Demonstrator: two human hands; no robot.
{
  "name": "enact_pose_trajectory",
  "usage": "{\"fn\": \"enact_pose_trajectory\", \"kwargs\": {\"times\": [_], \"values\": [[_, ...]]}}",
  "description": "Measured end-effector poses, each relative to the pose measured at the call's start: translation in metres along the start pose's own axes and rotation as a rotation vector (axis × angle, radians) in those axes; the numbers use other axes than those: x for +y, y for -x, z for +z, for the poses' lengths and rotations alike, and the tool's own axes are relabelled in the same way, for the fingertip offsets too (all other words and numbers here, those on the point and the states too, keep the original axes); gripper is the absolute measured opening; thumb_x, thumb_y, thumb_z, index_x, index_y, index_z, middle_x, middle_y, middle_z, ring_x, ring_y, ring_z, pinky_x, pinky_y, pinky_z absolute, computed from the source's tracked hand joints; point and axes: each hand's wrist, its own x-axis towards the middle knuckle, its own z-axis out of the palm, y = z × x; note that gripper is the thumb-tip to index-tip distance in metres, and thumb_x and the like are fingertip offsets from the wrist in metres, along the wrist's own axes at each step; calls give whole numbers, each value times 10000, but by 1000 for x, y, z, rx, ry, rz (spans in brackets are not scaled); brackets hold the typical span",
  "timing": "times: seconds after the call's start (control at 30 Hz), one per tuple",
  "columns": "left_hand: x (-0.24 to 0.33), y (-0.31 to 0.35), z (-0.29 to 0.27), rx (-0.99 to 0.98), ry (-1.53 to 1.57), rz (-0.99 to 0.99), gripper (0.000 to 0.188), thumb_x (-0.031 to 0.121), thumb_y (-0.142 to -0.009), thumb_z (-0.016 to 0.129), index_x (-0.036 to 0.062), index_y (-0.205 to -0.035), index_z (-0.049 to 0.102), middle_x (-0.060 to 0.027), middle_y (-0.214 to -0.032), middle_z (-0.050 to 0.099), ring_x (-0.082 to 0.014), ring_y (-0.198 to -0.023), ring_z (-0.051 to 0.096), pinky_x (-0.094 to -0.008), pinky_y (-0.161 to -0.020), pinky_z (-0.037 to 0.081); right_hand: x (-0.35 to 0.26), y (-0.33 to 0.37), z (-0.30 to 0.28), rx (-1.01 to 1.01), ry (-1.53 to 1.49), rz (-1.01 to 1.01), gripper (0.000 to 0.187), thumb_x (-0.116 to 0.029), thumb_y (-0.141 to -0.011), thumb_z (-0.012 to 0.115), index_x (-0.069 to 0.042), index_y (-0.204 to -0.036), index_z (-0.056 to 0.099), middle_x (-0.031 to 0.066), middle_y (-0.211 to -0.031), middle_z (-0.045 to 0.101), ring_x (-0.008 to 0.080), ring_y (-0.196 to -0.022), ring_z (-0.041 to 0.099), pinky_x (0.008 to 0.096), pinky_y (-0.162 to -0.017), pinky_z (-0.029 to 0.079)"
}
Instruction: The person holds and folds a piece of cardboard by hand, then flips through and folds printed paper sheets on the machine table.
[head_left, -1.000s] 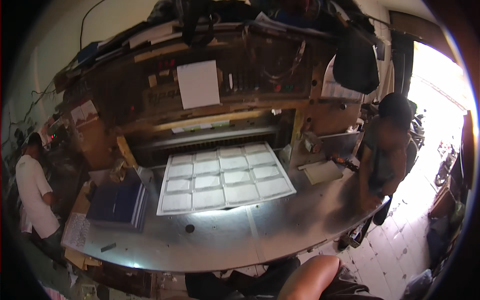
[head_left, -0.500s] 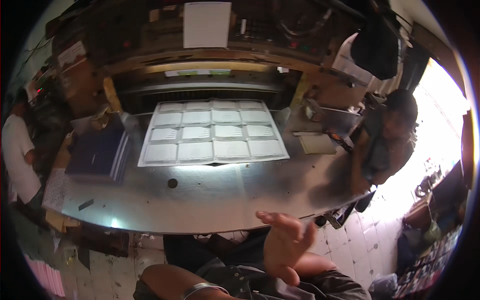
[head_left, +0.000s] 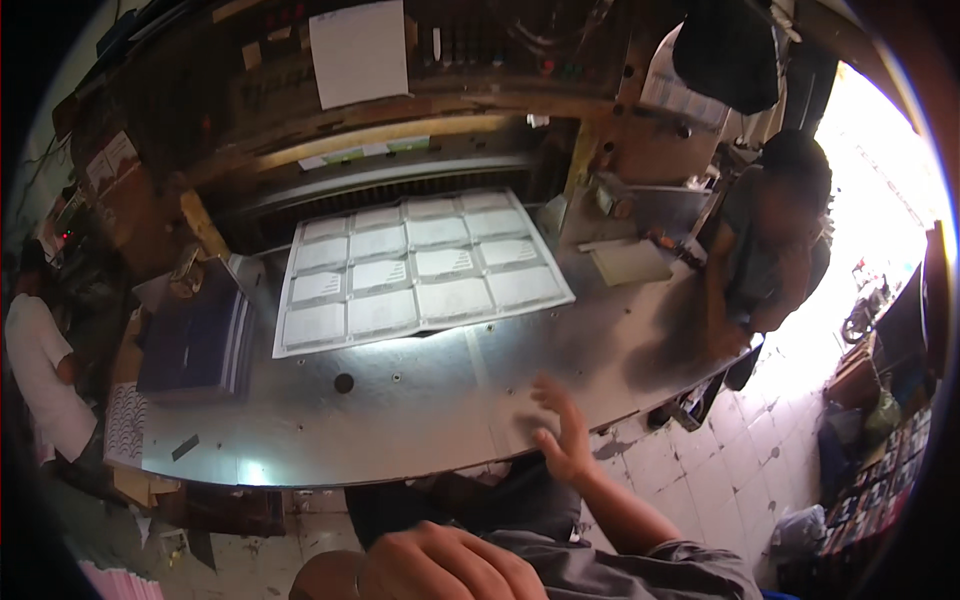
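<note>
A plastic bag [head_left: 798, 530] lay on the floor at right, contents indistinct. On the metal table [head_left: 430, 420], the printed sheet [head_left: 425, 268], 4 rows of 4 panels, ran left to right, right end farther. The right hand [head_left: 565, 432], fingers spread, was at the table's near edge; the left hand [head_left: 452, 566], apart and nearer, was curled, its grip indeterminable.

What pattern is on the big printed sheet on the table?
The printed sheet has a grid of white boxes with grey borders, seen in the head view.
</note>
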Motion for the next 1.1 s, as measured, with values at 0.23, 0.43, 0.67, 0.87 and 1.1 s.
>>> {"fn": "enact_pose_trajectory", "kwargs": {"times": [0.23, 0.43, 0.67, 0.87, 1.1], "values": [[1, 95, -15, 579, -1171, -373, 146, 181, -911, 729, 50, -952, 680, -153, -1058, 708, -352, -1114, 647, -481, -948, 515, 20, -13, 9, -92, 527, -5, 671, -387, -870, 741, -48, -1412, 538, 214, -1361, 575, 409, -1266, 524, 473, -1094, 406], [-35, 209, -43, 621, -1945, -860, 446, 377, -919, 697, 48, -1215, 642, -239, -1400, 532, -488, -1327, 457, -567, -1124, 345, 16, -15, 22, -196, 642, 3, 690, -482, -869, 729, -66, -1394, 562, 200, -1427, 534, 393, -1338, 474, 492, -1161, 342], [-61, 213, -48, 807, -2055, -925, 654, 446, -879, 687, -17, -1328, 577, -267, -1419, 528, -494, -1327, 470, -550, -1103, 380, 25, -11, 23, -269, 694, 39, 727, -562, -897, 667, -54, -1405, 554, 207, -1510, 471, 354, -1423, 411, 501, -1225, 249], [-49, 212, -51, 701, -1937, -897, 754, 548, -960, 591, -85, -1365, 529, -363, -1447, 456, -538, -1345, 413, -587, -1103, 364, 38, -15, 19, -210, 570, 91, 797, -587, -888, 684, -77, -1468, 490, 210, -1531, 448, 367, -1434, 397, 491, -1220, 259], [-52, 213, -46, 685, -2027, -902, 663, 489, -954, 624, -64, -1318, 576, -332, -1326, 566, -528, -1207, 523, -570, -1038, 412, 144, -148, -76, 726, -325, 411, 979, -500, -880, 745, -3, -1576, 269, 249, -1587, 348, 335, -1490, 310, 410, -1217, 234]]}}
